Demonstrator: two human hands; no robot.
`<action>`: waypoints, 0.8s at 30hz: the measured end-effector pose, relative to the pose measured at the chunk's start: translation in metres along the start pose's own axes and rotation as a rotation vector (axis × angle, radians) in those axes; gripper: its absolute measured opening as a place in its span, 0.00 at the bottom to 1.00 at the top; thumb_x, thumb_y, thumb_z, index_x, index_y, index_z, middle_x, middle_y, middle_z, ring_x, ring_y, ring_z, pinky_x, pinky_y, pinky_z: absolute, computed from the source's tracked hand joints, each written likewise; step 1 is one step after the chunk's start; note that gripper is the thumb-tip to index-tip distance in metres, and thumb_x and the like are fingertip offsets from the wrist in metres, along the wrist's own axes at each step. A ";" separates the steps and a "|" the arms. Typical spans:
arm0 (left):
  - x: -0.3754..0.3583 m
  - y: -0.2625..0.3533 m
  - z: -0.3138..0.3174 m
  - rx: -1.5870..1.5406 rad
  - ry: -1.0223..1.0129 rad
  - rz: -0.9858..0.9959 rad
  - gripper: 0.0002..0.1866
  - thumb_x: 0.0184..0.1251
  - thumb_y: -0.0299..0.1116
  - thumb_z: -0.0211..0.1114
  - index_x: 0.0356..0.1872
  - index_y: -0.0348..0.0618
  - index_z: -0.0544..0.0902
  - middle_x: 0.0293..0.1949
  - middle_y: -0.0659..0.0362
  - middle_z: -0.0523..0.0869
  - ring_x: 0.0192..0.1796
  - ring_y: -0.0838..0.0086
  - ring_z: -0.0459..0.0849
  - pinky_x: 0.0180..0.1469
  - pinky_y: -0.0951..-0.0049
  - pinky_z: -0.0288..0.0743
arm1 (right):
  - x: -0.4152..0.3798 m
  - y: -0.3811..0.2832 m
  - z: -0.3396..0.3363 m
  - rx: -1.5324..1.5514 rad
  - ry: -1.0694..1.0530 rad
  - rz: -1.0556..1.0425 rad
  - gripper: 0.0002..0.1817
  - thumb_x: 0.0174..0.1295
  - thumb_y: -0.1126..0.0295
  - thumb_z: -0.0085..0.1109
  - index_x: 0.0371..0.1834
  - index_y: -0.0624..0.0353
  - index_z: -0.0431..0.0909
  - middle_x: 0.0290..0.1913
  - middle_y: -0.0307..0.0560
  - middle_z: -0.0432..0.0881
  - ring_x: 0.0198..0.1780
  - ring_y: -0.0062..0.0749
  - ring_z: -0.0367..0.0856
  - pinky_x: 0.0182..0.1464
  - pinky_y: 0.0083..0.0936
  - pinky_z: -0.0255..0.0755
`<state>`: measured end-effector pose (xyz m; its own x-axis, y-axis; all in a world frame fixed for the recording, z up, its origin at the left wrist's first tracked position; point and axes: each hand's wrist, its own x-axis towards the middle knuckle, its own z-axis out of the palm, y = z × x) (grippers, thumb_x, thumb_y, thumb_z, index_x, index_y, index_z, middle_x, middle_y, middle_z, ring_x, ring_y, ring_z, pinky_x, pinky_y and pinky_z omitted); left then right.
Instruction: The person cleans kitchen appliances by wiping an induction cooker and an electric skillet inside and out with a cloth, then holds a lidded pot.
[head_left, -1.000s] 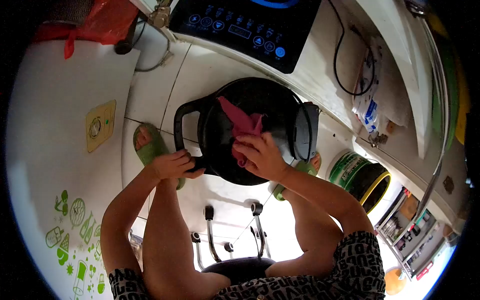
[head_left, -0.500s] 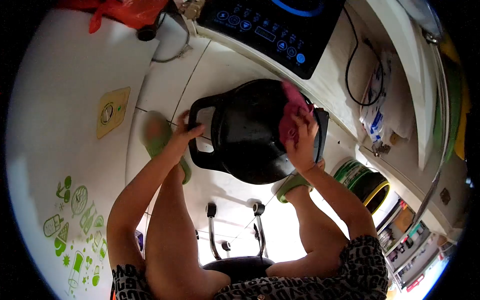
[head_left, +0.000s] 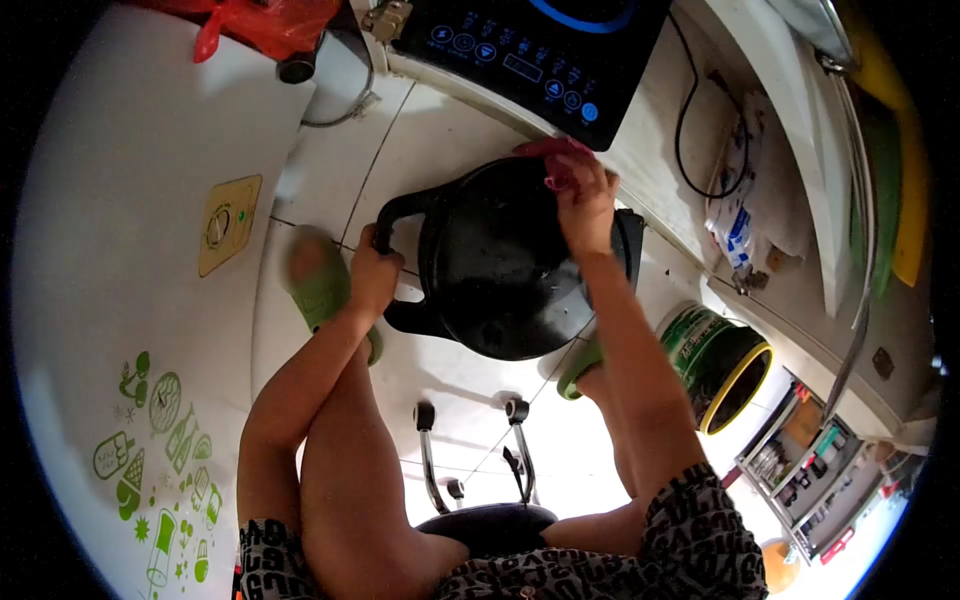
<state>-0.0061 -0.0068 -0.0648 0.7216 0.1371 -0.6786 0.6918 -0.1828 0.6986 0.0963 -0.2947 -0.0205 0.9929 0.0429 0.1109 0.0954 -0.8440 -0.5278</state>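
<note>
A large, round, glossy black object [head_left: 490, 260] with a broad loop at its left end is in front of me, over the tiled floor between my feet; I cannot tell its exact kind. My left hand [head_left: 376, 280] is closed around the outer bar of that loop. Bunched under the fingers of my right hand [head_left: 585, 205] is a magenta cloth [head_left: 560, 165], pressed at the far right rim of the black object. The cloth's loose end trails left along the rim. A black angular part [head_left: 628, 240] sticks out at the right side.
Beyond the rim is a lit induction cooktop [head_left: 530, 60]. At left stands a white appliance [head_left: 120, 230] with a dial and green stickers. A green bucket with a yellow rim [head_left: 715, 365] sits at right. Caster legs [head_left: 430, 460] of a seat show below.
My right hand and the cloth have moved from the right part of the black surface up to its far rim. My left hand has closed round the loop.
</note>
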 end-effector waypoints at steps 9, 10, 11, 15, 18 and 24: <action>0.000 -0.023 0.002 0.156 0.043 0.241 0.20 0.51 0.22 0.56 0.49 0.32 0.72 0.39 0.41 0.81 0.45 0.51 0.80 0.51 0.60 0.71 | -0.144 -0.135 0.021 0.067 -0.184 -0.146 0.24 0.42 0.78 0.60 0.48 0.50 0.80 0.56 0.51 0.73 0.58 0.54 0.69 0.59 0.49 0.63; 0.000 -0.025 0.003 0.168 0.037 0.244 0.20 0.51 0.22 0.56 0.49 0.32 0.72 0.39 0.41 0.81 0.45 0.51 0.80 0.51 0.60 0.71 | -0.120 -0.130 0.024 0.017 -0.118 -0.150 0.24 0.42 0.78 0.60 0.47 0.51 0.80 0.56 0.50 0.73 0.56 0.53 0.70 0.58 0.48 0.63; -0.001 -0.027 0.006 0.106 0.054 0.189 0.20 0.52 0.22 0.56 0.49 0.32 0.72 0.37 0.44 0.81 0.41 0.55 0.80 0.47 0.62 0.72 | -0.096 -0.125 0.027 -0.034 -0.052 -0.152 0.24 0.41 0.79 0.60 0.46 0.52 0.80 0.56 0.50 0.74 0.54 0.52 0.70 0.56 0.46 0.64; -0.012 -0.001 0.005 -0.047 -0.037 -0.010 0.17 0.54 0.22 0.55 0.47 0.34 0.72 0.32 0.52 0.78 0.30 0.68 0.77 0.33 0.68 0.73 | -0.065 -0.131 0.049 -0.079 0.063 -0.079 0.21 0.41 0.78 0.59 0.43 0.53 0.79 0.54 0.46 0.76 0.50 0.48 0.72 0.54 0.42 0.67; -0.002 -0.021 0.013 -0.046 0.081 0.182 0.17 0.53 0.22 0.54 0.46 0.35 0.71 0.28 0.54 0.76 0.23 0.72 0.73 0.25 0.71 0.70 | -0.129 -0.139 0.026 0.149 -0.076 -0.194 0.18 0.43 0.72 0.62 0.42 0.52 0.82 0.55 0.44 0.77 0.50 0.45 0.72 0.51 0.41 0.69; -0.008 -0.012 0.008 -0.070 0.122 -0.067 0.06 0.48 0.20 0.56 0.29 0.35 0.69 0.20 0.57 0.72 0.19 0.72 0.72 0.23 0.70 0.70 | -0.178 -0.036 -0.032 -0.064 0.168 0.289 0.19 0.41 0.78 0.60 0.42 0.56 0.79 0.49 0.48 0.78 0.51 0.51 0.72 0.55 0.43 0.65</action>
<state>-0.0205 -0.0137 -0.0691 0.6688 0.2652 -0.6945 0.7357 -0.1017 0.6697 -0.0860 -0.2893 0.0061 0.9522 -0.2869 0.1046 -0.1978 -0.8406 -0.5042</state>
